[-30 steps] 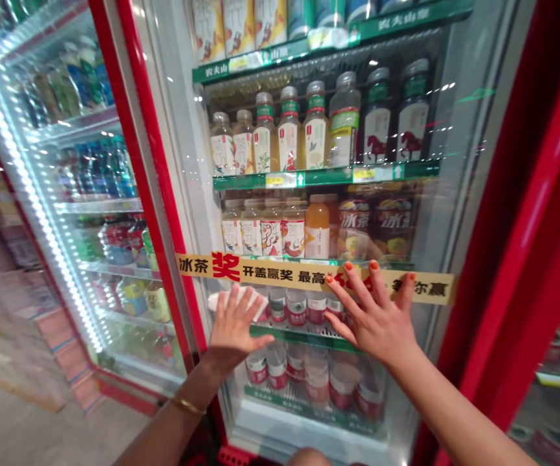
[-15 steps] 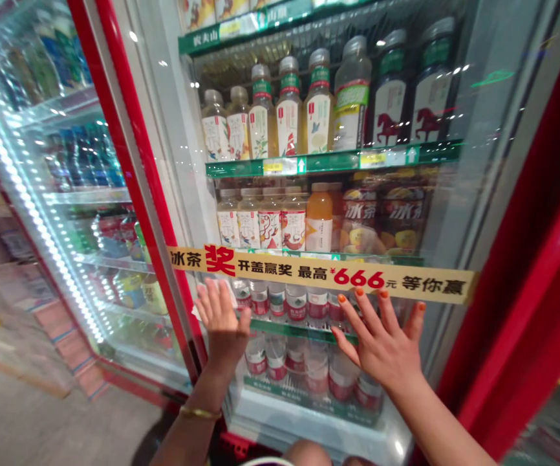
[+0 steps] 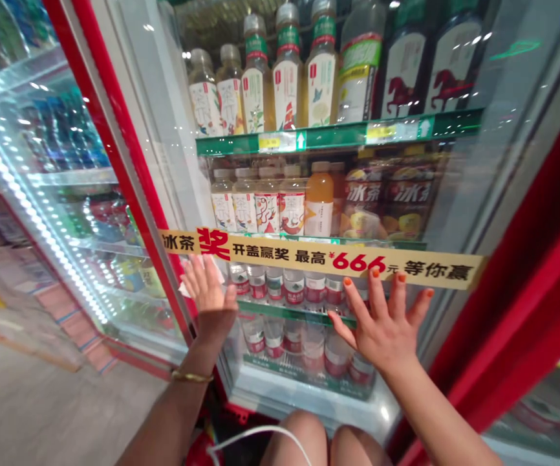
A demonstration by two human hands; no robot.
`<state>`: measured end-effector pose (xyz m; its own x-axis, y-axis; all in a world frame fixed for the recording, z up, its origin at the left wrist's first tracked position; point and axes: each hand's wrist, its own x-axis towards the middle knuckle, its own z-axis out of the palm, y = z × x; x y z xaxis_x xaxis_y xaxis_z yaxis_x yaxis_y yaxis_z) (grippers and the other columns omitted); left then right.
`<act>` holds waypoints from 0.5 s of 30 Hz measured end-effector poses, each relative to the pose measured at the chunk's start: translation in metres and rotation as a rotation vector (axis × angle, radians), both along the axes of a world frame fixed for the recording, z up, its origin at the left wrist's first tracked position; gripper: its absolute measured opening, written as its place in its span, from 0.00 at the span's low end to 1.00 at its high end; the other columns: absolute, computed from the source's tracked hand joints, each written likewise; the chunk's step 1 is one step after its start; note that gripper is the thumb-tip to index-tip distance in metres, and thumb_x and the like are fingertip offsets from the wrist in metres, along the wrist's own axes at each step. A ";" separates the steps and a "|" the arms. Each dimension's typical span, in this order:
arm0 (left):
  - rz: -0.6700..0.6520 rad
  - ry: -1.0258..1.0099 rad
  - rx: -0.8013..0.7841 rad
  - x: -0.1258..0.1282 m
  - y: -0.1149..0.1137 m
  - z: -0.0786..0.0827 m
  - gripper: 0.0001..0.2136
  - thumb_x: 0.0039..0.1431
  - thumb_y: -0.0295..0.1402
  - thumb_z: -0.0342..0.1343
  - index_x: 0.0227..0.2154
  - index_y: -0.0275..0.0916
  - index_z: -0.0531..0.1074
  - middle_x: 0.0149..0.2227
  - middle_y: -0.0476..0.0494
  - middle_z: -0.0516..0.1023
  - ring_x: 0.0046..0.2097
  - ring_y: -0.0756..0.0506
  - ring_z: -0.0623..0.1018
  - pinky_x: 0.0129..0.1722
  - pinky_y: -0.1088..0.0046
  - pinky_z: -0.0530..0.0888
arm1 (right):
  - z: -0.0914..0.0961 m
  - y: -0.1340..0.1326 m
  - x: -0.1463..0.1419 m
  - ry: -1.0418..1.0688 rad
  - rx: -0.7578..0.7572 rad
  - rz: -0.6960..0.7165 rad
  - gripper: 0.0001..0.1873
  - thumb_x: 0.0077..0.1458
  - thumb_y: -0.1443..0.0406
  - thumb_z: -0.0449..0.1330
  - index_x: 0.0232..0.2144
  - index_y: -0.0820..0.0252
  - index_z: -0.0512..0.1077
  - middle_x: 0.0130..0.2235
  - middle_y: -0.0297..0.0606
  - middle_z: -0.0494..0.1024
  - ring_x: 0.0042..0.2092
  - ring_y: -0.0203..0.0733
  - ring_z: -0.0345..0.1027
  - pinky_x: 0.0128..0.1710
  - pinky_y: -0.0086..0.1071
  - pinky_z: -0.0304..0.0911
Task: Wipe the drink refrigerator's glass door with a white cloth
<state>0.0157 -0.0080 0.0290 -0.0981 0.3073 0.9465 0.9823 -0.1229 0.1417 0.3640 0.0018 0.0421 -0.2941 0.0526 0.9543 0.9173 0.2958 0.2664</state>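
Observation:
My left hand (image 3: 211, 296) lies flat against the glass fridge door (image 3: 459, 194), near the red frame (image 3: 115, 162). It presses a white cloth (image 3: 183, 285) to the pane; only the cloth's edges show past my fingers. A gold bangle (image 3: 191, 376) sits on that wrist. My right hand (image 3: 387, 327) is open, fingers spread with orange nails, its palm on the glass just below a yellow banner sticker (image 3: 309, 257). Behind the glass stand rows of tea bottles (image 3: 260, 204) and small water bottles (image 3: 284, 285).
A second lit glass-door fridge (image 3: 57, 194) stands to the left, full of drinks. A red door edge (image 3: 527, 291) runs down the right side. My bare knees (image 3: 319, 440) and a white cable (image 3: 251, 435) are at the bottom. Grey floor (image 3: 28, 414) lies at lower left.
The view has sunk lower and my knees have come into sight. My left hand slid left with the cloth toward the red frame. My right hand dropped from the banner to just beneath it.

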 end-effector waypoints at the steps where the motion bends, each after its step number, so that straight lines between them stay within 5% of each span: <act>1: -0.012 0.002 -0.015 0.012 0.002 0.004 0.43 0.75 0.52 0.46 0.81 0.30 0.41 0.82 0.23 0.34 0.82 0.21 0.35 0.77 0.26 0.40 | 0.000 0.000 0.000 0.003 -0.002 0.002 0.53 0.64 0.42 0.64 0.81 0.50 0.50 0.82 0.44 0.43 0.82 0.69 0.33 0.78 0.72 0.29; 3: -0.085 0.132 -0.074 0.037 0.001 -0.009 0.43 0.71 0.59 0.49 0.79 0.37 0.53 0.82 0.29 0.46 0.82 0.23 0.41 0.80 0.32 0.39 | -0.001 -0.001 0.001 0.011 -0.018 0.014 0.53 0.63 0.42 0.65 0.81 0.48 0.50 0.82 0.43 0.44 0.82 0.71 0.36 0.78 0.73 0.32; 5: -0.184 0.317 -0.124 0.048 -0.007 -0.039 0.38 0.64 0.66 0.56 0.70 0.50 0.72 0.74 0.39 0.70 0.81 0.28 0.55 0.82 0.43 0.39 | -0.003 -0.001 0.001 0.027 -0.036 0.026 0.54 0.62 0.42 0.67 0.80 0.46 0.50 0.82 0.42 0.47 0.81 0.74 0.40 0.78 0.74 0.35; 8: -0.195 0.422 -0.137 0.022 -0.016 -0.068 0.30 0.65 0.63 0.59 0.62 0.53 0.79 0.63 0.40 0.81 0.79 0.31 0.61 0.82 0.45 0.40 | -0.006 0.001 0.001 0.041 -0.040 0.025 0.55 0.60 0.41 0.68 0.80 0.44 0.51 0.81 0.42 0.51 0.80 0.75 0.42 0.78 0.75 0.35; 11: -0.036 0.132 -0.102 -0.007 -0.011 -0.040 0.38 0.73 0.60 0.46 0.74 0.37 0.64 0.75 0.25 0.65 0.82 0.24 0.49 0.79 0.30 0.45 | -0.008 0.002 0.000 0.037 -0.038 0.012 0.56 0.60 0.40 0.67 0.80 0.43 0.50 0.81 0.42 0.52 0.81 0.74 0.41 0.77 0.75 0.35; 13: 0.025 -0.071 -0.064 -0.001 -0.003 -0.013 0.42 0.75 0.58 0.39 0.79 0.31 0.49 0.81 0.21 0.47 0.82 0.22 0.40 0.77 0.25 0.45 | -0.008 0.003 -0.001 0.044 -0.040 0.010 0.56 0.60 0.41 0.67 0.80 0.43 0.50 0.81 0.42 0.52 0.81 0.74 0.40 0.77 0.75 0.34; 15: 0.019 -0.083 -0.074 0.023 0.003 -0.004 0.44 0.74 0.57 0.41 0.80 0.30 0.42 0.82 0.23 0.36 0.82 0.22 0.36 0.77 0.25 0.43 | -0.005 0.002 -0.002 0.049 -0.042 0.022 0.55 0.60 0.43 0.68 0.80 0.44 0.51 0.81 0.42 0.51 0.81 0.74 0.40 0.78 0.74 0.33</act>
<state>0.0388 -0.0053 0.0254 -0.1814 0.3738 0.9096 0.9689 -0.0903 0.2303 0.3621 0.0041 0.0371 -0.2489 0.0866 0.9647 0.9221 0.3259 0.2086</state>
